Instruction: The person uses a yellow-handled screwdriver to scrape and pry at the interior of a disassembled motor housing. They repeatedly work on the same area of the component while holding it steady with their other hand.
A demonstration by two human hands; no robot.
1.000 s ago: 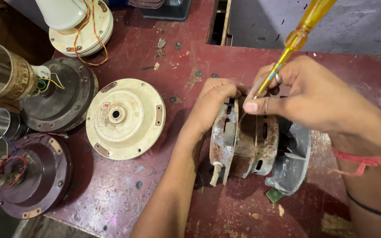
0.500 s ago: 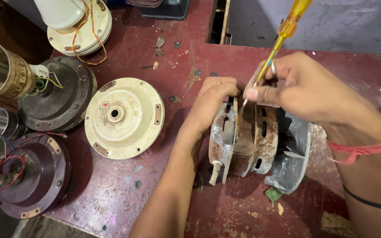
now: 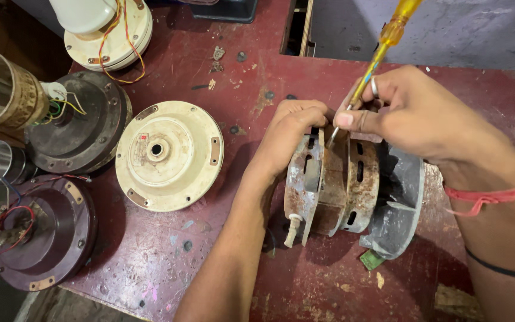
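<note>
At a worn red workbench, a person's left hand closes over the top of a rusty fan motor standing on edge, while the right hand pinches a yellow-handled screwdriver, tip at the casing seam, a cream motor cover lying nearby.

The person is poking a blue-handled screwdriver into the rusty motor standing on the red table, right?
Not quite. The head view shows the screwdriver has a yellow handle, not blue. The rest holds: the right hand pokes its tip into the rusty motor, which stands on edge on the red table while the left hand steadies it.
</note>
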